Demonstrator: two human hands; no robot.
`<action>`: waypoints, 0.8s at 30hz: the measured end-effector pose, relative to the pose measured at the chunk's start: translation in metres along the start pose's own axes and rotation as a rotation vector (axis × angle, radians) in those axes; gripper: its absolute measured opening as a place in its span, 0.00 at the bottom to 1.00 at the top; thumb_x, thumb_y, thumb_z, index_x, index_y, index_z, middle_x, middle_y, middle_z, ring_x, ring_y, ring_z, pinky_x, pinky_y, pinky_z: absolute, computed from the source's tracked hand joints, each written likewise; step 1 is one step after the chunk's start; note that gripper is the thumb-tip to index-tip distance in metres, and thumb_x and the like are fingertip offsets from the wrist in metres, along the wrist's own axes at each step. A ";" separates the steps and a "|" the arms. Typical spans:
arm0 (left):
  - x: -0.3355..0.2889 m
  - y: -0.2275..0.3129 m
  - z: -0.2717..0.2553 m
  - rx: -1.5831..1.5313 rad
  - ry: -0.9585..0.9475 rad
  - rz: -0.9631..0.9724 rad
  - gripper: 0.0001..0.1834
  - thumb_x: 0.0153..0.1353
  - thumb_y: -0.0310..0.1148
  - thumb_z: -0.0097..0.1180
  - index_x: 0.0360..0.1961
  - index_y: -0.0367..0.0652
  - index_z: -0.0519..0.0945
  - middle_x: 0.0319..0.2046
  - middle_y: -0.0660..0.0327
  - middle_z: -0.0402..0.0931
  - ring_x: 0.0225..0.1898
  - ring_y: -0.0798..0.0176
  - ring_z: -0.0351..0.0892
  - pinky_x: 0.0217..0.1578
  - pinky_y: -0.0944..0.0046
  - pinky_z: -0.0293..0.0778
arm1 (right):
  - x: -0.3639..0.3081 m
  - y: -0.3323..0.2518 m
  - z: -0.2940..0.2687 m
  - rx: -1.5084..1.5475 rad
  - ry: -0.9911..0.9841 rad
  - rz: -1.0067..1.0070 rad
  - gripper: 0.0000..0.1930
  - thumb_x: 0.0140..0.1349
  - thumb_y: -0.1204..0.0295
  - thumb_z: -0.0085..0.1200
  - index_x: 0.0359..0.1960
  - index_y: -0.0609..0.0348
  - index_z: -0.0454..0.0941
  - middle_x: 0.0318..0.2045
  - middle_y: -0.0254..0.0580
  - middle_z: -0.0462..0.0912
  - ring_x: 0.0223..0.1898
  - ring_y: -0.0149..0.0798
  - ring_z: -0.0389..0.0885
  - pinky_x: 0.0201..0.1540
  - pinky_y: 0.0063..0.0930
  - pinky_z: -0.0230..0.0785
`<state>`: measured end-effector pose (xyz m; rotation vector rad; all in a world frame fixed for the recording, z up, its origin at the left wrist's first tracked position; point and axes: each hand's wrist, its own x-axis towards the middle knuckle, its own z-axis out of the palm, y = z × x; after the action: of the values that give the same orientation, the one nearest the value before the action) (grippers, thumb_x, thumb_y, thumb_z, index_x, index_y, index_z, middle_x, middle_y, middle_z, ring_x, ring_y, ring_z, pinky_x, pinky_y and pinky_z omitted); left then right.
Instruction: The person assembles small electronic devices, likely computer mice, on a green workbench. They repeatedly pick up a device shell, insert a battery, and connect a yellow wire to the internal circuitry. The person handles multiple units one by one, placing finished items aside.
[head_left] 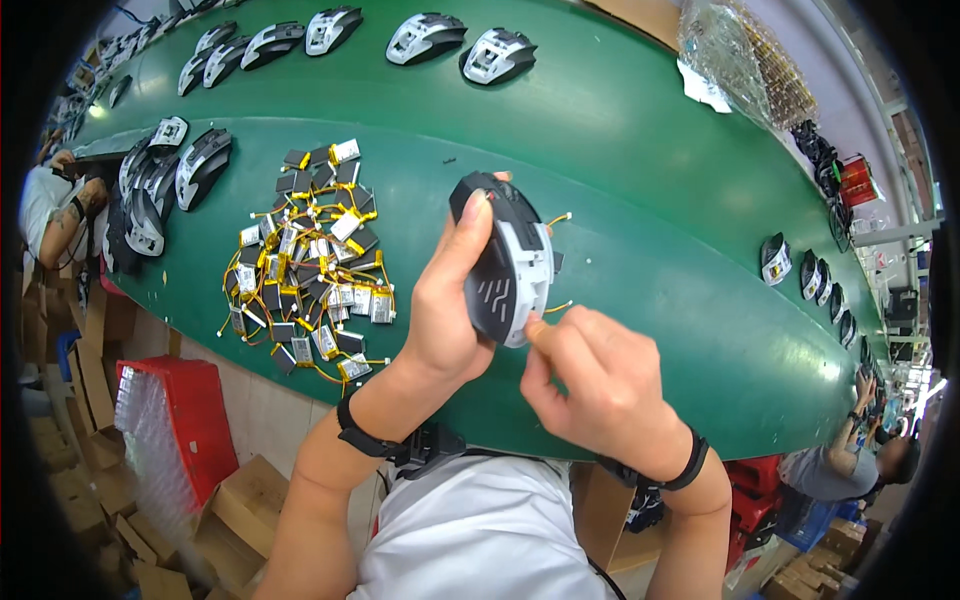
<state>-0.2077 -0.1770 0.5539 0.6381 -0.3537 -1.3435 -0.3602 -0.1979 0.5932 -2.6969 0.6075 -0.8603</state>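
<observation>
My left hand (445, 310) is closed around a black and white computer mouse (510, 268), held tilted on its side above the green table, the thumb lying along its dark side. At the lower end of the mouse, the curled fingers of my right hand (600, 375) press together against its white edge. Whatever those fingertips pinch, if anything, is hidden. Beside my left hand lies a loose heap of small battery packs (300, 265) with yellow tape and thin wires. A few wire ends (563, 218) show behind the mouse.
More mice (498, 56) stand along the far green belt (600, 110), with a cluster of mouse shells (203, 168) at the left. Other mice (776, 258) sit far right. A red crate (195, 425) and cardboard boxes (245, 510) are lower left. Co-workers (55, 215) sit at both sides.
</observation>
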 end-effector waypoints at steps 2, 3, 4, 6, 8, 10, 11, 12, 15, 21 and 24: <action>0.000 -0.003 0.003 -0.017 0.010 -0.014 0.26 0.76 0.48 0.35 0.64 0.42 0.66 0.44 0.49 0.79 0.41 0.59 0.82 0.43 0.61 0.79 | 0.001 0.003 0.004 0.031 -0.016 0.003 0.10 0.46 0.82 0.61 0.31 0.63 0.76 0.22 0.39 0.70 0.20 0.37 0.73 0.21 0.31 0.67; 0.000 -0.002 0.004 0.004 0.021 -0.020 0.26 0.76 0.48 0.35 0.64 0.42 0.66 0.44 0.49 0.79 0.41 0.59 0.82 0.43 0.61 0.79 | 0.000 0.004 0.005 0.042 -0.022 0.006 0.09 0.46 0.82 0.61 0.30 0.63 0.76 0.22 0.38 0.69 0.20 0.37 0.73 0.21 0.31 0.67; 0.000 -0.002 0.004 0.024 0.031 -0.026 0.26 0.76 0.49 0.35 0.64 0.42 0.66 0.44 0.49 0.79 0.42 0.58 0.82 0.43 0.61 0.79 | 0.000 0.002 0.008 0.060 0.002 0.016 0.09 0.46 0.82 0.61 0.28 0.63 0.74 0.21 0.38 0.68 0.19 0.38 0.73 0.21 0.32 0.67; 0.001 0.000 0.004 0.059 0.032 -0.015 0.28 0.76 0.50 0.35 0.66 0.42 0.65 0.45 0.49 0.79 0.42 0.57 0.82 0.43 0.60 0.80 | -0.004 0.003 0.011 0.130 -0.005 0.036 0.09 0.47 0.82 0.61 0.31 0.64 0.75 0.22 0.39 0.70 0.20 0.37 0.74 0.21 0.30 0.67; -0.001 0.000 0.001 0.008 -0.011 0.030 0.29 0.75 0.51 0.35 0.67 0.42 0.62 0.47 0.48 0.78 0.43 0.56 0.82 0.43 0.59 0.80 | -0.007 0.008 0.008 0.226 -0.002 0.089 0.11 0.50 0.83 0.61 0.35 0.65 0.77 0.24 0.40 0.73 0.22 0.35 0.76 0.22 0.27 0.69; 0.003 0.006 -0.001 -0.122 -0.175 0.058 0.32 0.74 0.54 0.34 0.70 0.43 0.58 0.52 0.44 0.74 0.45 0.53 0.81 0.45 0.57 0.80 | -0.012 0.011 -0.001 0.350 0.008 0.178 0.13 0.53 0.83 0.60 0.42 0.67 0.77 0.27 0.39 0.78 0.24 0.30 0.78 0.24 0.24 0.71; 0.004 0.007 0.003 -0.091 -0.200 0.086 0.35 0.74 0.56 0.34 0.71 0.43 0.55 0.56 0.40 0.71 0.47 0.51 0.81 0.45 0.56 0.81 | -0.015 0.010 -0.001 0.507 0.092 0.317 0.15 0.55 0.83 0.60 0.45 0.67 0.76 0.28 0.39 0.79 0.26 0.29 0.79 0.27 0.22 0.71; 0.005 0.006 0.005 -0.055 -0.229 0.147 0.36 0.73 0.57 0.34 0.72 0.43 0.54 0.57 0.40 0.70 0.48 0.51 0.80 0.46 0.56 0.81 | -0.018 0.009 0.001 0.665 0.178 0.454 0.16 0.57 0.83 0.60 0.48 0.68 0.76 0.30 0.39 0.81 0.28 0.27 0.80 0.29 0.20 0.72; 0.007 0.003 0.005 -0.054 -0.336 0.271 0.43 0.69 0.62 0.39 0.74 0.44 0.47 0.59 0.38 0.66 0.49 0.50 0.79 0.47 0.56 0.80 | -0.014 0.008 0.001 1.115 0.152 0.715 0.17 0.64 0.78 0.56 0.54 0.69 0.72 0.37 0.41 0.83 0.38 0.28 0.81 0.43 0.23 0.75; 0.005 0.007 0.008 0.196 -0.390 0.291 0.53 0.59 0.67 0.54 0.74 0.46 0.47 0.59 0.37 0.65 0.48 0.51 0.79 0.44 0.57 0.82 | -0.015 0.013 0.010 1.604 -0.064 0.832 0.15 0.67 0.72 0.52 0.51 0.70 0.75 0.44 0.42 0.84 0.46 0.31 0.81 0.52 0.26 0.71; 0.004 0.008 0.012 0.143 -0.344 0.275 0.57 0.54 0.68 0.61 0.73 0.46 0.50 0.58 0.38 0.67 0.47 0.53 0.80 0.45 0.58 0.81 | -0.015 0.012 0.012 1.672 -0.048 0.853 0.15 0.65 0.73 0.53 0.50 0.70 0.76 0.44 0.41 0.83 0.46 0.30 0.80 0.53 0.25 0.70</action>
<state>-0.2078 -0.1830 0.5678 0.4539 -0.7932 -1.1672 -0.3680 -0.2001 0.5722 -0.8170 0.5218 -0.5468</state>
